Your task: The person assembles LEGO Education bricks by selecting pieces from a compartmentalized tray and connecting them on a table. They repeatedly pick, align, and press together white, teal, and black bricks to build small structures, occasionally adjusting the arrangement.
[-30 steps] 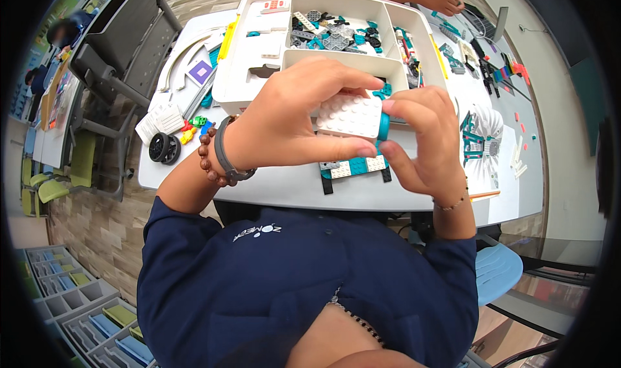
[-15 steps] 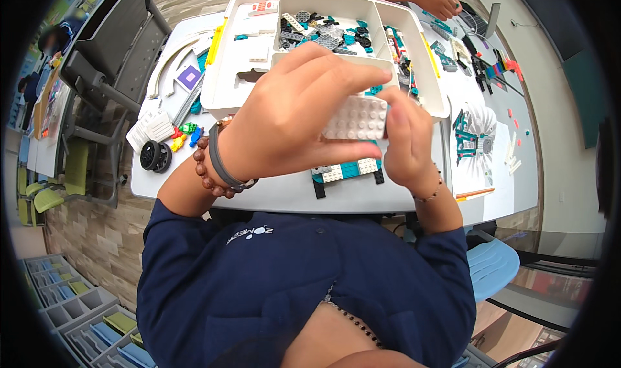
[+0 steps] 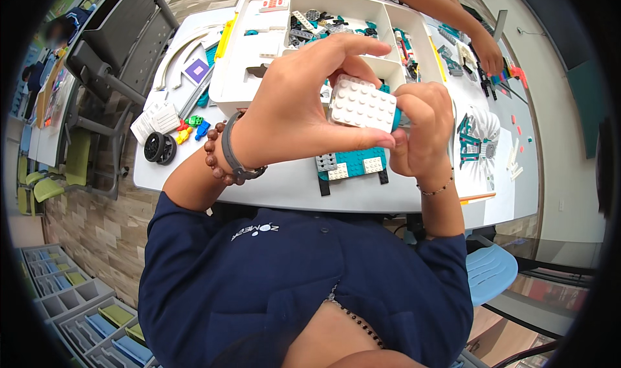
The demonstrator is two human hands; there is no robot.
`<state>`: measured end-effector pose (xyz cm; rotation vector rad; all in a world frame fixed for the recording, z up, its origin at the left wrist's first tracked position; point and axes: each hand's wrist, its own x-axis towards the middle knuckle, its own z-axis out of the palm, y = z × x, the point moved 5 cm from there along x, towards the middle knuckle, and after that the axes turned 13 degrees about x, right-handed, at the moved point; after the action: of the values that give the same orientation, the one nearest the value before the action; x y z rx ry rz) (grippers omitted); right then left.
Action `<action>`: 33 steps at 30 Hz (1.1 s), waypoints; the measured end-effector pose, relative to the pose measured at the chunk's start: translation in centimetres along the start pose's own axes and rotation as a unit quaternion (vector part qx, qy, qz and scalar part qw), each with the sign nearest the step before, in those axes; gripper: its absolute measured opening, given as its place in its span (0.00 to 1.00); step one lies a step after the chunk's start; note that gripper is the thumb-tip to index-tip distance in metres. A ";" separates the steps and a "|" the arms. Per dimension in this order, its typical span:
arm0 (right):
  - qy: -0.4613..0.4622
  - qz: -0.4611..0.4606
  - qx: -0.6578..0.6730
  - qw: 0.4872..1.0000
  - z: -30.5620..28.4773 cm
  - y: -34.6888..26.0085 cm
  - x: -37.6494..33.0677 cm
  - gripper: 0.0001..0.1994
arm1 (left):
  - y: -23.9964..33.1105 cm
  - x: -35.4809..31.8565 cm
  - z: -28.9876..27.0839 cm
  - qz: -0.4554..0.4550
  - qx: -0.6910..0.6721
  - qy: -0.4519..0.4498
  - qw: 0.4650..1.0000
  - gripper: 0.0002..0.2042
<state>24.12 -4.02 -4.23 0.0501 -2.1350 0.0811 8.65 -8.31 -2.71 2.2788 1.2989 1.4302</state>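
From where I watch, the white plastic studded block (image 3: 363, 103) is held up at the centre of the frame, above the worktop (image 3: 272, 193). The left hand (image 3: 301, 90) curves around it, thumb along its lower edge, some fingers behind its upper edge and the forefinger raised clear. The right hand (image 3: 424, 129) is bunched narrow at the block's right end, thumb and bent forefinger on a rounded teal plastic piece (image 3: 396, 118); I cannot tell whether that piece is fully seated.

I judge the build to be partway along: block and teal piece are together, while the flat teal, white and grey studded plate assembly (image 3: 352, 163), with black pieces at its lower corners, lies just below on the worktop, apart from the block. The joining of those two looks undone to me.

Beyond the hands, at the upper middle, stands a white plastic divided tray (image 3: 229, 96). Its middle far compartment holds a jumble of grey, black and teal pieces (image 3: 317, 28); the narrow right one has slim red, black and yellow parts (image 3: 409, 57); on the left lies a white card with red markings (image 3: 275, 4). The nearer middle compartment is mostly hidden from me.

At the left of the frame sit black wheels (image 3: 160, 148).
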 end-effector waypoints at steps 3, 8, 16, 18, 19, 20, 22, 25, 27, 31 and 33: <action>0.023 -0.002 -0.006 1.000 0.2 -0.3 -0.4 0.13 | 0.4 -0.1 0.4 0.011 0.017 -0.014 1.000 0.39; 0.018 0.493 0.390 0.778 2.1 2.6 -3.8 0.20 | 0.7 -0.3 0.3 0.042 0.071 0.002 0.997 0.38; -0.010 0.030 -0.010 0.999 -0.1 0.0 -0.3 0.16 | -0.8 -0.3 0.4 -0.062 -0.071 -0.030 0.995 0.35; -0.009 -0.004 -0.013 1.000 0.2 -0.1 -0.4 0.16 | -0.6 -0.3 0.7 -0.073 -0.088 -0.046 0.992 0.34; -0.011 0.025 0.011 1.000 0.5 0.1 -0.6 0.15 | -0.6 -0.4 0.8 -0.073 -0.086 -0.049 0.992 0.34; -0.012 0.054 0.036 0.998 0.6 0.2 -0.9 0.14 | -0.6 -0.6 1.1 -0.074 -0.084 -0.052 0.992 0.34; 0.048 0.181 0.112 0.976 1.7 0.4 -1.6 0.16 | -0.8 -0.8 1.1 -0.051 -0.026 -0.039 0.998 0.34; -0.009 0.501 0.467 0.729 2.5 3.9 -3.8 0.24 | -1.0 -1.0 0.7 -0.012 0.074 -0.003 0.997 0.34; 0.006 0.547 0.530 0.648 1.7 4.4 -4.3 0.23 | -1.3 -1.1 0.8 -0.025 0.050 -0.002 0.998 0.34; 0.027 0.129 0.059 0.990 0.2 1.4 -0.3 0.17 | -1.9 -0.9 0.6 -0.095 -0.048 -0.017 0.994 0.33; -0.007 0.004 -0.024 1.000 0.6 0.6 0.0 0.17 | -2.0 -0.8 0.7 -0.123 -0.106 -0.035 0.986 0.32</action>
<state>23.55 -3.50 -4.54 0.0142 -2.1497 0.0337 7.88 -7.46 -4.72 1.9395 1.2865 1.3218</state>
